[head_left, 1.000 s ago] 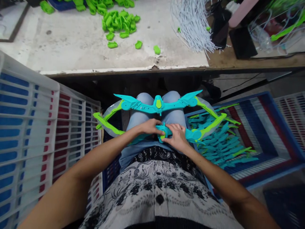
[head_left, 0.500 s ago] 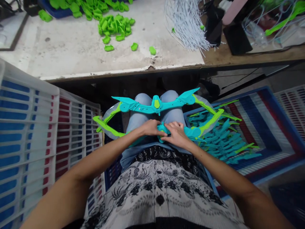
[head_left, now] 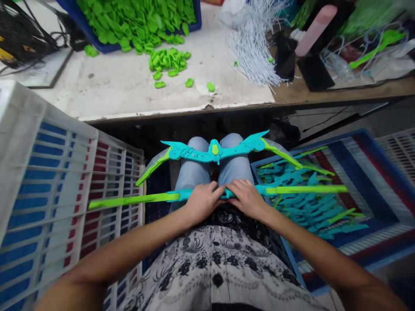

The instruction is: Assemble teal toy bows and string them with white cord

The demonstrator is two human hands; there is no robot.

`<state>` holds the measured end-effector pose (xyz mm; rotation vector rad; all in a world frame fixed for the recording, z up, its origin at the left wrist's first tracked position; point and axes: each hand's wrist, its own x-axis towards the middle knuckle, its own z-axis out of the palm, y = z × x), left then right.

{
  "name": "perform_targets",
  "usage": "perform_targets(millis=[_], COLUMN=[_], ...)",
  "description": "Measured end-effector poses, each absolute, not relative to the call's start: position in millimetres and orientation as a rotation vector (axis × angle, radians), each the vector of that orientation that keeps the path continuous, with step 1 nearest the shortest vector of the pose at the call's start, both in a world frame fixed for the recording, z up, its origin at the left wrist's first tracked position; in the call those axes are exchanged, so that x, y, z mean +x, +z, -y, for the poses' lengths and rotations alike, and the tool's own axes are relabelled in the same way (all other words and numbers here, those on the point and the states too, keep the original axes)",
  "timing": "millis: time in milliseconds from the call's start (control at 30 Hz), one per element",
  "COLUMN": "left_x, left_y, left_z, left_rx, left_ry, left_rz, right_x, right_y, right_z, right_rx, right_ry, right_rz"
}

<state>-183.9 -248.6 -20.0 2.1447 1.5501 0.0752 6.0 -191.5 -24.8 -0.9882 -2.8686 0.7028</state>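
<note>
Held bow (head_left: 229, 193) now swung edge-on vs. 0.5 s ago, when its curve showed. L hand (head_left: 203, 201) & R hand (head_left: 249, 198) both clamped on its teal mid-section, close tog.; lime limbs (head_left: 306, 190) stick out past each hand. 2nd bow (head_left: 215, 150) lies across knees (head_left: 231, 139), just beyond hands, approx. parallel.

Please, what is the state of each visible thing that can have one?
Held bow: edge-on to the camera
Left grip: closed on held bow
Right grip: closed on held bow
Other bow: lying across the knees
Blue tub: heaped with green parts
White strings: loose heap on table
Low crate: partly filled with bow pieces
</note>
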Motion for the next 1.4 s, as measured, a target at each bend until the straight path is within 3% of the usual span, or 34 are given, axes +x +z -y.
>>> perform_targets(millis=[200, 467, 733, 867, 1033, 1133, 1233, 1333, 1400], left_x=[-197.7, -202.0, -228.7, -235.6, -239.3, -241.0, -229.0, -191.8, -155.5], left_y=[-50.8, -57.1, -48.1, -56.7, -63.0, -58.3, -43.6, -26.2, -21.6], left_z=[267.1, 248.2, 191.8, 166.3, 171.6, 177.1, 181.8, 188.8, 192.4], left_rx=[2.332, 2.275, 2.311, 2.277, 2.232, 2.236, 2.217, 2.171, 2.074], left_ry=[0.201, 0.218, 0.506, 0.421, 0.399, 0.444, 0.712, 0.952, 0.892], left_rz=[-1.841, -1.894, -1.985, -2.073, -2.216, -2.245, -2.233, -1.927, -1.574], right_x=[0.3, -2.5, -24.5, -0.7, 75.8, 126.6, 164.4, 183.3, 186.6], right_y=[-2.9, 32.2, 45.9, 57.3, 49.6, 32.9, 14.1, -6.4, -21.2], right_z=[136.6, -93.9, -164.8, -157.2, -81.2, 0.1, 78.3, 135.0, 160.0], right_rx=[-0.842, -1.641, -1.904, -1.865, -1.717, -1.634, -1.674, -1.749, -1.762], right_ry=[0.715, 0.009, 0.000, 0.253, 1.375, 1.794, 1.785, 1.415, 1.152], right_rz=[2.682, 2.153, 2.421, 2.375, 1.954, 1.645, 1.413, 1.203, 1.100])
